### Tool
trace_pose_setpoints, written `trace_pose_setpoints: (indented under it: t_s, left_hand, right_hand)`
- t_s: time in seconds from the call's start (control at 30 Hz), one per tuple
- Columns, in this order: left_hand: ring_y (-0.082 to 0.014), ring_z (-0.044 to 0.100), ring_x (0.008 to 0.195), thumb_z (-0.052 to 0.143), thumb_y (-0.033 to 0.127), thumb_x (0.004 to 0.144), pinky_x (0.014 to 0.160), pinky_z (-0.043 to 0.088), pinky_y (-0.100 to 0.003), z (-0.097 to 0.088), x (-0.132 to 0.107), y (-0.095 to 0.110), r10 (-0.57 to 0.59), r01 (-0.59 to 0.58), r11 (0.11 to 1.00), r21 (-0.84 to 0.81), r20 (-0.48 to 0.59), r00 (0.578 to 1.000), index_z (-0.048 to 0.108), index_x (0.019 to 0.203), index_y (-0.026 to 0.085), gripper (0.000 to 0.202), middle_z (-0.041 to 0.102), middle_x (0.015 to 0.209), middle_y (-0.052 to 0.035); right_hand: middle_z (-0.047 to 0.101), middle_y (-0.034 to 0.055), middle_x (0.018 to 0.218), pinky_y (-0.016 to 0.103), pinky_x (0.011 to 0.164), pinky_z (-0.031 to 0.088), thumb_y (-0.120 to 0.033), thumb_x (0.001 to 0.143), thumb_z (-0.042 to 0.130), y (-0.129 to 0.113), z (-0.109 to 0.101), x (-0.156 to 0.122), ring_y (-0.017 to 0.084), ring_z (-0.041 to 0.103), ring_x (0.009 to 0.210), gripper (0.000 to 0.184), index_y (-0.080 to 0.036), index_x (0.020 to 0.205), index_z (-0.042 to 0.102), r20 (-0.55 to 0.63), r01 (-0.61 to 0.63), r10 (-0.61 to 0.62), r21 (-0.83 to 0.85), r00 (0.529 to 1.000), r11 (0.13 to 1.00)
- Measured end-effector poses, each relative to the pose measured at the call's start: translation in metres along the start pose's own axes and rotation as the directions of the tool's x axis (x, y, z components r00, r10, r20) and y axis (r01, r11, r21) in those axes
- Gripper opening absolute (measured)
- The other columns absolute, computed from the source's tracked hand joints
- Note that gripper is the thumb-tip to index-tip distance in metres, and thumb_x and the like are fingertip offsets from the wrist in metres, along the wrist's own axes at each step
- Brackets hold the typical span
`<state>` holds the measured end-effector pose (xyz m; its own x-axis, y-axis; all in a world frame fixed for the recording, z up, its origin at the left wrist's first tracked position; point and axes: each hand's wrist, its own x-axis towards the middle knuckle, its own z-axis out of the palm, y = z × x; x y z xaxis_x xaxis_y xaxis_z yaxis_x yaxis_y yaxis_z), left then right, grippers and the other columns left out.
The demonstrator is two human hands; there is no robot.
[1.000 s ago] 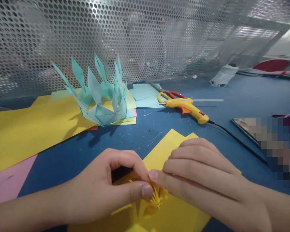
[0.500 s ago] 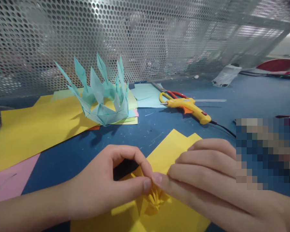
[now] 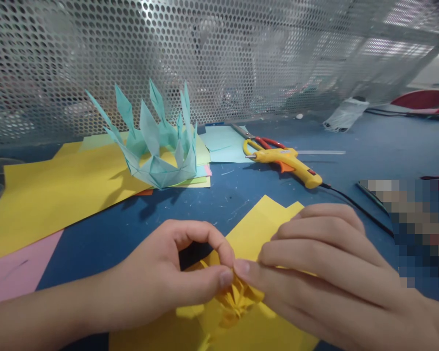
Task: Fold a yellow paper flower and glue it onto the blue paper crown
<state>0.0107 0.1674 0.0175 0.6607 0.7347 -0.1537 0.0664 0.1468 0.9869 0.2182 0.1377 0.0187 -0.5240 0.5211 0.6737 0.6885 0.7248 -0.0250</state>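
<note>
A small folded yellow paper flower, with pleats fanning out from its middle, is held low in front of me. My left hand pinches its upper edge between thumb and forefinger. Opposite, my right hand has its fingers closed on the flower's right side, the thumb meeting my left fingertips; part of the flower is hidden behind them. Yellow paper sheets lie on the table beneath both hands.
Behind my hands stands a teal folded-paper crown on stacked coloured sheets. A yellow glue gun rests against scissors, its cord running right. A pink sheet lies left. Perforated metal panel closes off the back.
My right hand has curled slightly, its fingers drawing up around the paper flower. The view has shifted a little. Both hands keep their hold.
</note>
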Motion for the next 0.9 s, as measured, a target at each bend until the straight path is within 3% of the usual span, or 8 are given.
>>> trace_pose_setpoints:
  t_s: [0.13,0.17,0.33,0.4,0.43,0.57,0.73,0.9]
  left_hand:
    - [-0.0163,0.058,0.075,0.082,0.023,0.081,0.066,0.046,-0.025,-0.001,0.002,0.0,-0.003,0.003,1.0,-0.001,-0.01,1.0,0.072,0.08,0.021,0.01,0.068,0.079,0.0005]
    - [-0.0161,0.058,0.074,0.082,0.023,0.081,0.066,0.046,-0.025,-0.001,0.002,0.0,-0.003,0.003,1.0,0.0,-0.01,1.0,0.072,0.079,0.021,0.01,0.068,0.078,0.0007]
    - [-0.0156,0.061,0.076,0.083,0.021,0.082,0.069,0.048,-0.026,0.001,-0.002,-0.001,0.054,-0.054,0.999,0.002,-0.062,0.997,0.072,0.08,0.022,0.011,0.07,0.079,0.0019]
    - [-0.0148,0.063,0.077,0.084,0.016,0.082,0.075,0.05,-0.027,0.002,-0.004,-0.002,0.164,-0.159,0.986,0.049,-0.12,0.979,0.075,0.08,0.024,0.012,0.073,0.079,0.0036]
    - [-0.0142,0.065,0.078,0.083,0.013,0.082,0.078,0.051,-0.027,0.004,-0.005,-0.001,0.245,-0.233,0.968,0.097,-0.137,0.96,0.076,0.081,0.026,0.014,0.074,0.079,0.0045]
    - [-0.0126,0.071,0.072,0.083,0.006,0.081,0.087,0.054,-0.03,0.008,-0.006,0.001,0.492,-0.436,0.848,0.303,-0.139,0.86,0.08,0.08,0.027,0.021,0.082,0.076,0.0057]
    - [-0.0158,0.071,0.075,0.082,0.009,0.084,0.083,0.057,-0.03,0.01,-0.005,0.002,0.54,-0.444,0.803,0.398,-0.171,0.824,0.08,0.085,0.028,0.019,0.082,0.076,0.0046]
    - [-0.0134,0.069,0.083,0.07,0.013,0.095,0.088,0.054,-0.026,0.009,-0.011,0.001,0.499,-0.391,0.767,0.509,-0.089,0.862,0.072,0.09,0.027,0.015,0.077,0.084,0.0058]
  right_hand:
    - [0.072,-0.0092,0.059,0.03,0.074,0.052,-0.014,0.105,0.057,0.012,-0.016,0.009,0.013,0.066,0.059,0.039,-0.029,0.071,0.07,-0.176,0.046,-0.03,0.088,0.984,0.995]
    - [0.077,-0.0104,0.066,0.027,0.071,0.053,-0.013,0.102,0.063,0.014,-0.02,0.011,0.011,0.069,0.063,0.03,-0.028,0.078,0.073,-0.032,0.105,-0.102,0.107,0.994,0.989]
    - [0.077,-0.0093,0.066,0.027,0.074,0.054,-0.014,0.107,0.055,0.017,-0.023,0.009,0.01,0.07,0.065,0.035,-0.027,0.079,0.071,-0.089,0.059,-0.045,0.164,0.995,0.985]
    - [0.076,-0.0061,0.07,0.029,0.079,0.053,-0.017,0.11,0.052,0.016,-0.02,0.005,0.011,0.071,0.071,0.033,-0.025,0.085,0.072,-0.14,0.062,-0.037,0.178,0.989,0.982]
    - [0.079,-0.0052,0.077,0.028,0.077,0.054,-0.015,0.104,0.062,0.016,-0.019,0.004,0.011,0.072,0.074,0.02,-0.024,0.093,0.075,-0.008,0.076,-0.076,0.205,0.997,0.976]
    - [0.078,-0.0059,0.073,0.026,0.071,0.056,-0.012,0.098,0.068,0.017,-0.021,0.008,0.01,0.072,0.07,0.021,-0.024,0.081,0.071,-0.052,0.083,-0.073,0.215,0.996,0.973]
    - [0.078,-0.0043,0.076,0.027,0.072,0.055,-0.006,0.094,0.067,0.018,-0.02,0.008,0.012,0.072,0.074,0.02,-0.023,0.085,0.072,0.001,0.067,-0.069,0.232,0.998,0.97]
    - [0.073,-0.0042,0.079,0.032,0.075,0.054,-0.01,0.098,0.06,0.019,-0.008,-0.004,0.014,0.067,0.078,0.021,-0.025,0.085,0.066,-0.056,0.011,0.004,0.271,0.998,0.963]
